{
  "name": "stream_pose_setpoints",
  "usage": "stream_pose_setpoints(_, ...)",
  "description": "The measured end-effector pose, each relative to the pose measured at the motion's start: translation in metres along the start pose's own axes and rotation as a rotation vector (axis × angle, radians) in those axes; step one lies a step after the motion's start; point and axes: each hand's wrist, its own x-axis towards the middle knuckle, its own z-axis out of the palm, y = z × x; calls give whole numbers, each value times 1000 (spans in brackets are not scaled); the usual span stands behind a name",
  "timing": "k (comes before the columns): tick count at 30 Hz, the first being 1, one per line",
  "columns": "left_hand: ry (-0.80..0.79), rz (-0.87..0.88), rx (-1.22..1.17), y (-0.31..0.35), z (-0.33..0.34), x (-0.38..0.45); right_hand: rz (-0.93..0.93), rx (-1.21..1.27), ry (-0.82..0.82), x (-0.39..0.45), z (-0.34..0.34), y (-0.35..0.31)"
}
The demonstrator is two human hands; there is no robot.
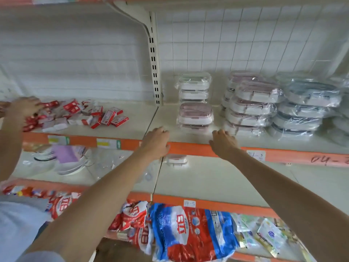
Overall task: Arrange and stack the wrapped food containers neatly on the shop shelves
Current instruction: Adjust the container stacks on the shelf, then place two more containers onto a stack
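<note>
Wrapped food containers stand on the upper shelf (207, 138). A short stack of two pink-lidded ones (195, 116) sits near the front, with a white stack (194, 86) behind it. To the right are a taller pink stack (249, 106) and a grey stack (306, 108). My left hand (156, 142) hovers at the shelf's orange front edge, left of the short pink stack, fingers relaxed and empty. My right hand (223, 142) reaches toward the same stack from its right, also empty. One more wrapped container (176, 160) lies on the shelf below.
Another person's hand (24, 106) sorts small red-and-white packs (85, 116) on the left shelf section. A slotted upright post (154, 72) divides the sections. Wrapped plates (62, 159) lie on the middle shelf, and red and blue bags (188, 231) fill the bottom shelf.
</note>
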Motion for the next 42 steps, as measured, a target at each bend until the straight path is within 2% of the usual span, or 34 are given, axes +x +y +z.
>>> stream_pose_setpoints(5, -78, 31, 87, 8, 8, -67, -180, -177, 86, -56, 15, -25)
stream_pose_setpoints(10, -145, 68, 51, 9, 9, -102, -346, -204, 8, -90, 30, -40)
stream_pose_setpoints(17, -224, 45, 128, -7, 24, -113, -362, -153, -118, -101, 56, -54)
stream_pose_setpoints(21, -300, -23, -23, -3, 62, -102, -338, -94, -205, -98, 92, -46)
stream_pose_setpoints(25, -307, -44, -146, 1, 117, -78, -295, 9, -282, -65, 138, -32)
stream_pose_setpoints(29, -272, -97, -173, -19, 184, -39, -242, 125, -298, -5, 196, -24)
stream_pose_setpoints(34, -143, -150, -210, -41, 276, 11, -224, 234, -140, 91, 272, -19)
stream_pose_setpoints(39, 3, -147, -276, -54, 345, 44, -258, 175, 29, 162, 325, -34)
stream_pose_setpoints(42, 54, -182, -273, -58, 376, 60, -262, 162, 51, 190, 344, -41)
